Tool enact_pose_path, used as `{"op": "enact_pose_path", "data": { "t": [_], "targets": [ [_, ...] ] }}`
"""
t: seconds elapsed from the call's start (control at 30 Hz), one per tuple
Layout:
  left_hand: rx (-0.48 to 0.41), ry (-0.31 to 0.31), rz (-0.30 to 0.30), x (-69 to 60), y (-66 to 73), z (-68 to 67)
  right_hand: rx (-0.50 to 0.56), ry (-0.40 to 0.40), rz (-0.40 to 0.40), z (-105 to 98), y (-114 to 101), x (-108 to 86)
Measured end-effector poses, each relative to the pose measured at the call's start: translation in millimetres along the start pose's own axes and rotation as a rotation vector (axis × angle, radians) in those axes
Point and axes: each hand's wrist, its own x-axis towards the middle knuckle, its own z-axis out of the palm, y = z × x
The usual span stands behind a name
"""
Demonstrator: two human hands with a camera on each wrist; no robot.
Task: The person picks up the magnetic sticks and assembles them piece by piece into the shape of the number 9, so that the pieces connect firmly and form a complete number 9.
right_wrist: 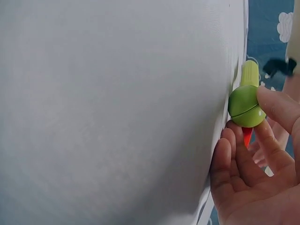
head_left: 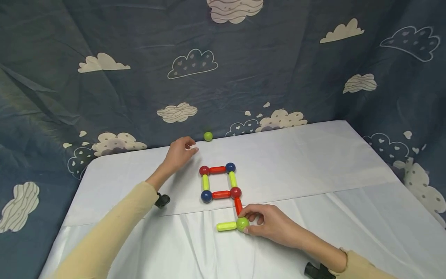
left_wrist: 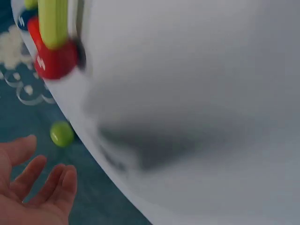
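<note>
My right hand (head_left: 270,224) pinches a green ball (head_left: 242,224) between thumb and fingers; the right wrist view shows the green ball (right_wrist: 246,105) close up. A yellow-green rod (head_left: 226,226) sticks out left from that ball, and a red rod (head_left: 238,206) runs from it up to a red ball (head_left: 235,192). That red ball is a corner of a square of rods with red and blue balls (head_left: 206,196). Beyond the square, my left hand (head_left: 180,153) hovers with loosely bent fingers, holding nothing. Just right of its fingertips is a loose green ball (head_left: 208,136).
A white cloth (head_left: 296,162) covers the table. Behind it hangs a dark blue curtain (head_left: 271,69) with cloud prints, and the loose green ball lies at the table's far edge against it. Dark wrist cameras (head_left: 162,200) are strapped near both sleeves.
</note>
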Motion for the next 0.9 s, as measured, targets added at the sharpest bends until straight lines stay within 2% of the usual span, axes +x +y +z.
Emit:
{"op": "enact_pose_path", "data": {
  "t": [0.17,0.3,0.4,0.5,0.63,0.8,0.9],
  "targets": [
    [0.0,-0.035,-0.044,35.4,-1.9,5.3,0.0,-0.001,0.0,0.6,0.6,-1.2],
    [-0.018,-0.009,-0.065,56.4,1.5,13.1,-0.003,0.0,-0.012,0.9,0.3,-1.0],
    [-0.053,0.023,-0.094,67.2,3.3,19.9,-0.003,0.005,-0.015,1.1,-0.3,-0.5],
    [-0.106,0.037,-0.123,72.5,4.9,27.0,0.001,0.002,-0.012,0.5,-0.5,-0.3],
    [-0.139,0.016,-0.148,74.7,9.4,34.5,-0.002,-0.001,-0.012,-0.3,-0.6,-0.4],
    [-0.121,0.017,-0.196,75.5,13.6,41.0,0.001,-0.003,-0.009,-0.7,-1.2,-1.0],
    [-0.103,0.027,-0.199,75.3,12.7,43.9,0.011,-0.002,0.0,0.0,-1.2,-1.9]
  ]
}}
